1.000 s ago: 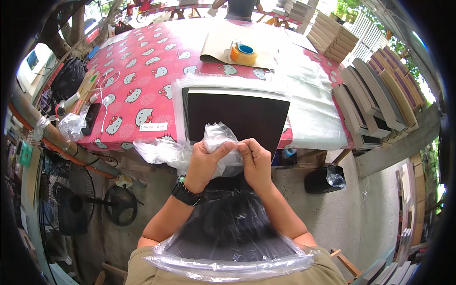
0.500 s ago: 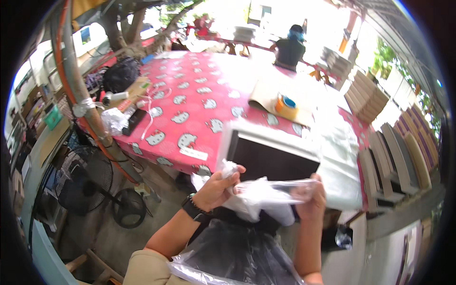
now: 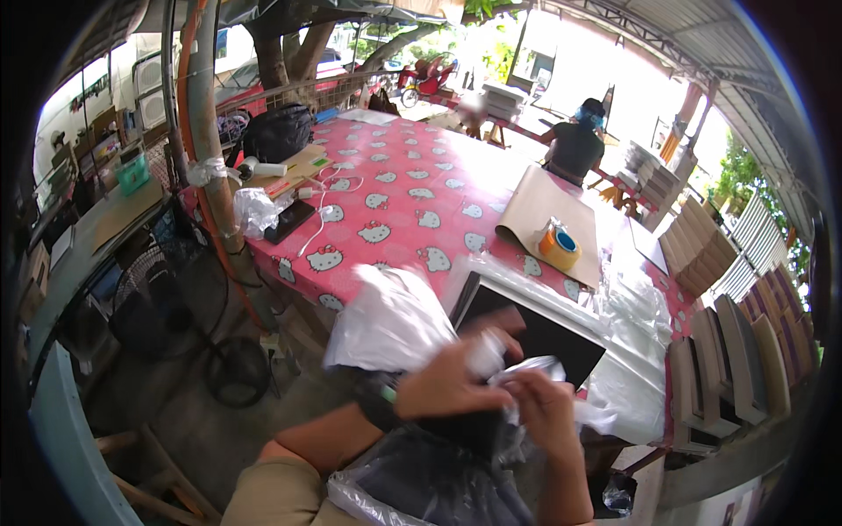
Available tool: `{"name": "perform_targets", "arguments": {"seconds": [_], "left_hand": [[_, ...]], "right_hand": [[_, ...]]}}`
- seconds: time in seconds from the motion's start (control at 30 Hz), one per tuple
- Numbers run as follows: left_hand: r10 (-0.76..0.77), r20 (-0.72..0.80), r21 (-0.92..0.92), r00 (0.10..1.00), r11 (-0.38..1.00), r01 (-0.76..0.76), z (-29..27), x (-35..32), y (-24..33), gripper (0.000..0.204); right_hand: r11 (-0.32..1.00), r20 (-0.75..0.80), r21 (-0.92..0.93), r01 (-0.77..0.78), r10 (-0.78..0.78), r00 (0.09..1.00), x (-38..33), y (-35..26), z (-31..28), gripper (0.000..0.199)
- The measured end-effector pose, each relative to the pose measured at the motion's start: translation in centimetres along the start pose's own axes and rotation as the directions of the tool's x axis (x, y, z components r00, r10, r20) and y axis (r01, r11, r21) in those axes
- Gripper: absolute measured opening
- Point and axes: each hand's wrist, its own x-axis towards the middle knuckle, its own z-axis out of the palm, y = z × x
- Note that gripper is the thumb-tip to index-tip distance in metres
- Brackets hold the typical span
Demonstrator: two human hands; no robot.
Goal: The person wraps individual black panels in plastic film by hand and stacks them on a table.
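Observation:
My left hand (image 3: 447, 381) and my right hand (image 3: 545, 412) are close together in front of me, both gripping a crumpled clear plastic bag (image 3: 390, 320) that billows up and to the left. Below the hands, a dark item in clear plastic wrap (image 3: 430, 482) rests on my lap. Just beyond the hands a flat black board with a white border (image 3: 548, 329) lies on the near edge of the table, under clear plastic sheeting (image 3: 631, 377).
The table has a red patterned cloth (image 3: 412, 202). On it are a brown paper sheet (image 3: 548, 215), a tape roll (image 3: 559, 247), cables, a phone (image 3: 289, 219) and a black bag (image 3: 276, 131). A person sits at the far end (image 3: 579, 145). A fan (image 3: 171, 294) stands left; stacked panels (image 3: 745, 342) right.
My view has swung left and up across the table. The hands have drawn closer together and the plastic bag has bunched up and lifted to the left.

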Motion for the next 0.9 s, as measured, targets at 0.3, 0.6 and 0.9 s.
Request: {"name": "perform_targets", "arguments": {"seconds": [0.3, 0.6, 0.9], "left_hand": [[-0.385, 0.169, -0.965, 0.907, -0.253, 0.073, -1.1, -3.4, -3.3, 0.030], [0.591, 0.539, -0.838, 0.601, 0.447, 0.312, 0.7, -4.3, -8.5, 0.067], [-0.007, 0.636, -0.539, 0.772, 0.712, 0.451, -1.0, -5.3, -5.1, 0.044]], "right_hand": [[0.809, 0.683, 0.579, -0.097, -0.417, 0.599, -2.9, 3.3, -3.3, 0.011], [0.152, -0.107, 0.966, 0.209, -0.501, 0.859, -6.5, 5.7, -3.5, 0.027], [0.129, -0.379, 0.919, 0.373, 0.024, 0.925, -9.4, 8.0, -6.3, 0.048]]}}
